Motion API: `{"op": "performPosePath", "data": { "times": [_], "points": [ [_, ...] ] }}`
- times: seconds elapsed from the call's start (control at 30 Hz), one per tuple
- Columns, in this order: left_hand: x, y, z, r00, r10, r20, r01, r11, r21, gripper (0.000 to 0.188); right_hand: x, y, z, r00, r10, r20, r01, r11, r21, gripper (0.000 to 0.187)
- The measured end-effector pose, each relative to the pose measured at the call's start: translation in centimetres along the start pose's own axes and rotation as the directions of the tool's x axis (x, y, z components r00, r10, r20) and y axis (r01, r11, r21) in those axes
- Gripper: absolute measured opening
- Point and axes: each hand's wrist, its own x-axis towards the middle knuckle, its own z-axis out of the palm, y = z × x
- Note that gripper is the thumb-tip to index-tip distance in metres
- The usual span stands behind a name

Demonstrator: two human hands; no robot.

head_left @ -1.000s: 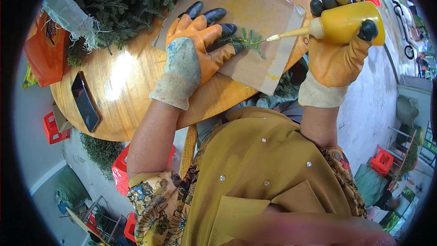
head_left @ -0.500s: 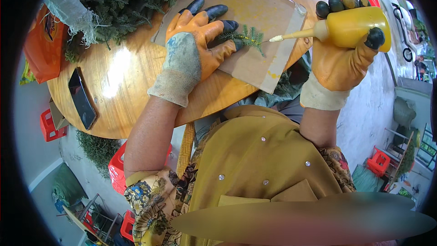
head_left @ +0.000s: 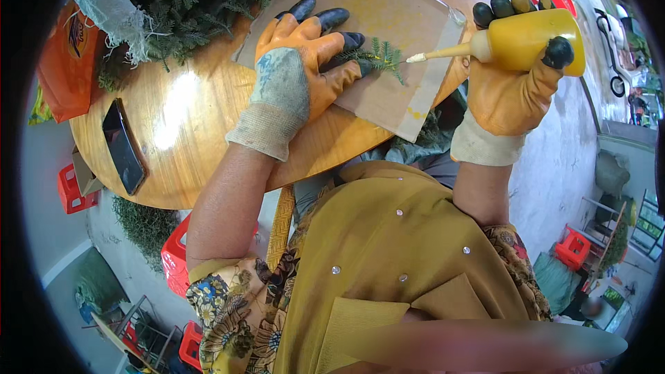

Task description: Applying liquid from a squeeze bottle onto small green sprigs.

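Observation:
My left hand [head_left: 305,59], in an orange and grey glove with dark fingertips, pinches a small green conifer sprig [head_left: 383,58] between thumb and forefinger. Its cut stem points right, over a flat cardboard tray [head_left: 374,107]. Wrapped in a matching glove, my right hand [head_left: 512,90] grips a yellow squeeze bottle [head_left: 530,41] held on its side. The pale, crusted nozzle [head_left: 443,52] aims left. Its tip is right at the stem's end; whether they touch I cannot tell.
A heap of dark green conifer branches [head_left: 201,0] lies at the table's far left. Beside it stands an orange bag [head_left: 66,69]. A black phone [head_left: 125,149] rests on the round wooden table [head_left: 163,183]. Red stools [head_left: 176,253] and more greenery [head_left: 145,225] are on the floor.
My right hand has shifted slightly left with the squeeze bottle, bringing the nozzle tip closer to the sprig's stem. The left hand has barely moved.

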Motion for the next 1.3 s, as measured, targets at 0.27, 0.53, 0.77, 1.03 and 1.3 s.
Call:
{"op": "performPosePath", "data": {
  "times": [0.27,0.53,0.77,1.03,1.3],
  "points": [
    [0.2,0.0,-0.2,0.999,-0.022,0.035,0.021,1.0,0.01,0.031,-0.6,0.0,0.6,0.997,-0.07,-0.025,0.066,0.988,-0.137,0.064],
    [0.2,0.3,-0.4,0.999,0.041,-0.031,-0.042,0.999,-0.034,0.029,-1.0,-1.3,-0.6,0.995,-0.007,0.1,0.004,1.0,0.031,0.064],
    [0.2,0.2,-0.4,0.995,0.079,-0.062,-0.078,0.997,0.016,0.028,-1.7,-1.8,0.7,1.0,-0.023,-0.02,0.021,0.995,-0.097,0.062],
    [-0.9,1.5,0.3,0.986,-0.068,-0.153,-0.033,0.82,-0.572,0.033,-1.6,-5.5,-1.4,0.996,-0.019,-0.09,0.025,0.998,0.064,0.061],
    [-2.6,10.8,-1.6,0.934,-0.312,0.174,0.239,0.184,-0.954,0.038,-1.9,-13.0,-3.1,0.997,-0.071,-0.023,0.075,0.954,0.291,0.058]
  ]
}}
